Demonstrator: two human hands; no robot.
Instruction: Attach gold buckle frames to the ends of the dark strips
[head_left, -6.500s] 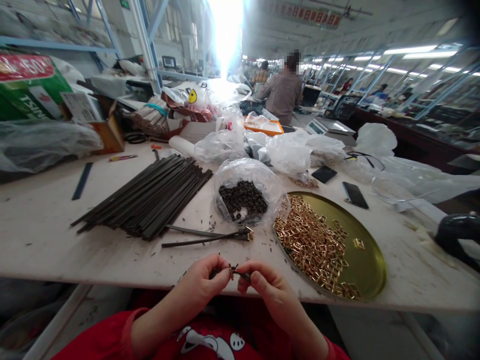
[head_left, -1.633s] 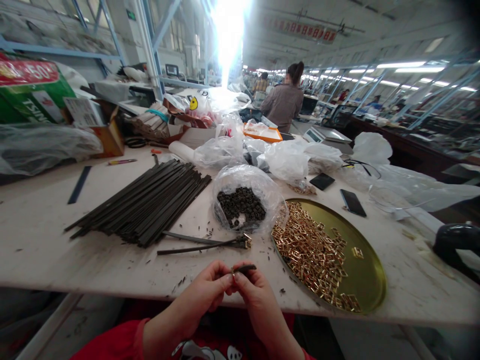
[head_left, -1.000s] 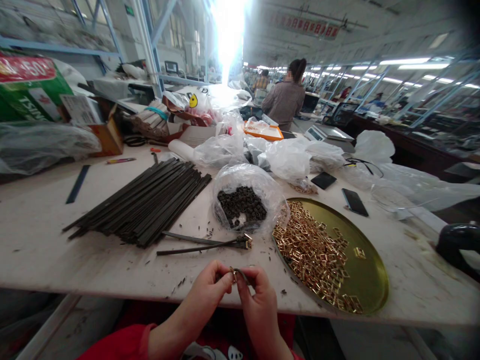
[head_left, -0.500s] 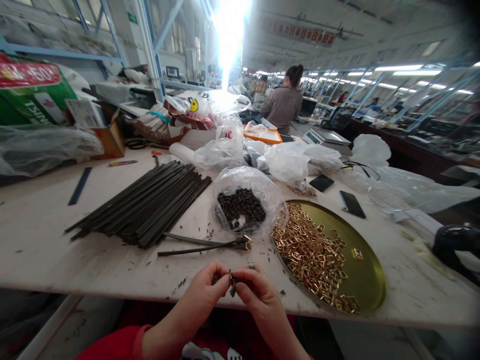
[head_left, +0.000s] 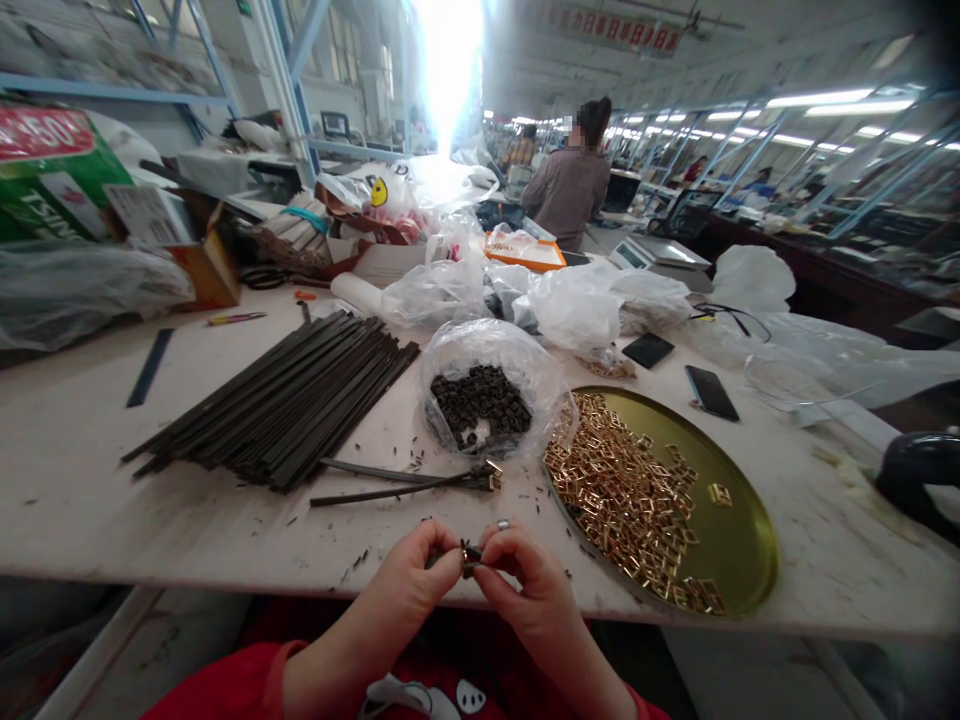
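Observation:
Near the table's front edge my left hand (head_left: pixel 424 568) and my right hand (head_left: pixel 529 580) meet, both closed in a pinch. Between their fingertips is the end of a dark strap (head_left: pixel 470 557) with a small gold glint, seemingly a buckle; fingers cover most of it. Just beyond lie a few dark straps with gold buckles (head_left: pixel 491 474) at their right ends. A clear plastic bag (head_left: pixel 551 375) holds small black loops (head_left: pixel 480 405). To the right, a round gold tray (head_left: pixel 739 545) carries a heap of gold buckles (head_left: pixel 622 490).
A pile of long dark straps (head_left: pixel 277 400) lies at the left, near a dark flat strip (head_left: pixel 151 366). A phone (head_left: pixel 711 392) and a black flat item (head_left: pixel 648 349) are beyond the tray. Plastic bags (head_left: pixel 574 305) line the back. Someone (head_left: pixel 570 190) is further off.
My hands still hold the strap end together. The right hand's fingers have shifted slightly, and the piece has turned more level. The view has tilted a little.

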